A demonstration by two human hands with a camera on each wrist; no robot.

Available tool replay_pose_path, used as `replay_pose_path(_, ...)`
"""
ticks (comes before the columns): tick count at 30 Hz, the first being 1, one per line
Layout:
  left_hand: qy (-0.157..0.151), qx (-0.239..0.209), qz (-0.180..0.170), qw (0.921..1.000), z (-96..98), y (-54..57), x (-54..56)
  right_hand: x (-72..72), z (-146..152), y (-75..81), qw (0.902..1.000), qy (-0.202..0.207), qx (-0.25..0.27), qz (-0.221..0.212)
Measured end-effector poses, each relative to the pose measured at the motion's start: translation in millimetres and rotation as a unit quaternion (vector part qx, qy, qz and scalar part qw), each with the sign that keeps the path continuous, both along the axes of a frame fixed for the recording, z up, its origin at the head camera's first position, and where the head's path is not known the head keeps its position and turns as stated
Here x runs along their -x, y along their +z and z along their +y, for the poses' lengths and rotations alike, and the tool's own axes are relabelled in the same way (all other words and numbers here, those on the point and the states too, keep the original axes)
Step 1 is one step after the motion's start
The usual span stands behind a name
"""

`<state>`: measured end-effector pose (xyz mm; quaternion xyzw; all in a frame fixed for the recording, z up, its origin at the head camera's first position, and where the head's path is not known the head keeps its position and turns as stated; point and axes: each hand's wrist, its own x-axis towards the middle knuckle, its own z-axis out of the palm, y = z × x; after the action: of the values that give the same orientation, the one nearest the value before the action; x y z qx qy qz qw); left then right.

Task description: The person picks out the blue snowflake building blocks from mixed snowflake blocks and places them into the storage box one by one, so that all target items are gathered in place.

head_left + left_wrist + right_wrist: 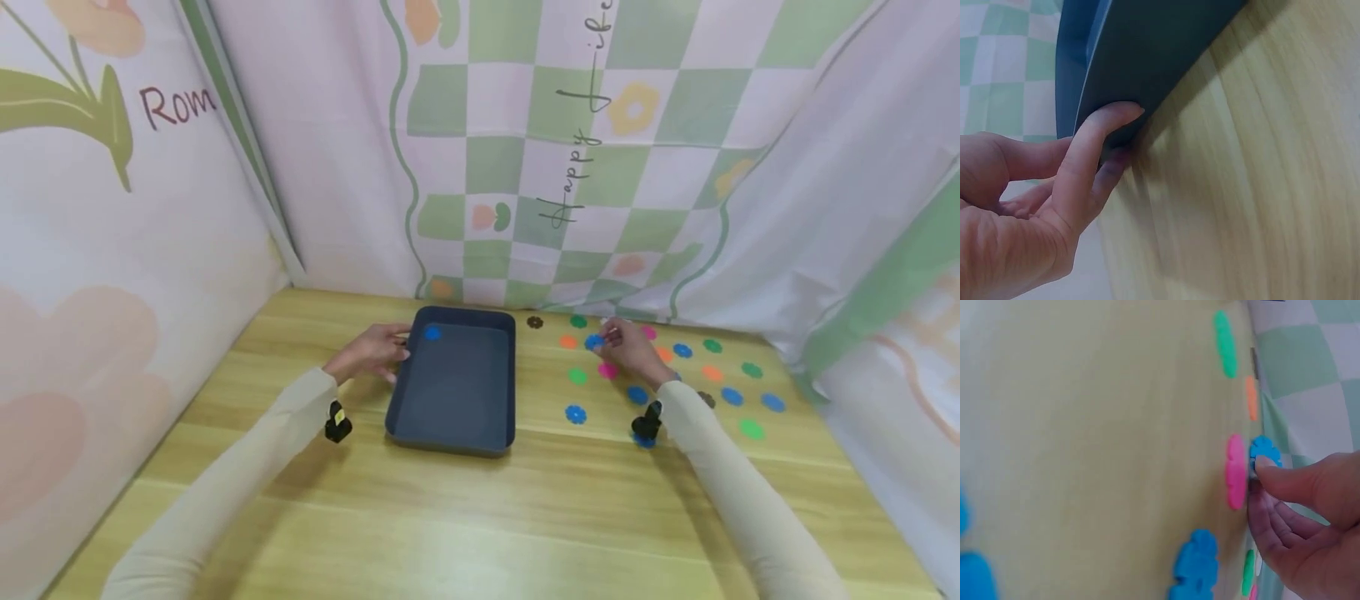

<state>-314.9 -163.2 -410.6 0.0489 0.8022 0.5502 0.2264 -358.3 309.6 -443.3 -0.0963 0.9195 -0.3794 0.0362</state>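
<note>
My right hand (628, 346) pinches a blue flower-shaped disc (1265, 451) between thumb and fingers, among the scattered discs on the right. Close by in the right wrist view is a pink flower-shaped disc (1235, 472). On the other side, my left hand (372, 350) rests against the outer left wall of a dark rectangular tray (453, 446). Its fingers (1082, 165) touch that wall near the rim in the left wrist view. Inside the tray, near its far left corner, lies one blue disc (432, 333).
Several flower-shaped discs in blue, green, orange, pink and brown are spread over the wooden table (450, 525), including a blue one (576, 414) and a bright green one (752, 429). A patterned curtain (495, 167) hangs along the table's back edge.
</note>
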Motion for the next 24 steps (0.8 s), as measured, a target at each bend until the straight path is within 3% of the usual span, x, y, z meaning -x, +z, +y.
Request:
replay_pose_path(6,0.011,0.003,-0.004,0.9999,3.2,2.8,2.3,9.9,1.8,7.8,0.9992,-0.022,0.022,0.026)
replay_pose_path(12,0.01,-0.014,-0.027,0.9995,5.7,-0.4,1.1,6.9,-35.2,31.1,0.9925,-0.022,0.12,-0.016)
replay_pose_path(18,0.0,-0.032,-0.04,0.9987,7.0,-1.2,4.1,7.6,-75.3,53.4,0.9761,-0.014,0.21,-0.053)
replay_pose_path(24,-0.006,-0.051,-0.05,0.9975,1.6,-2.5,2.2,-2.0,-118.5,58.5,0.9534,0.022,0.271,-0.13)
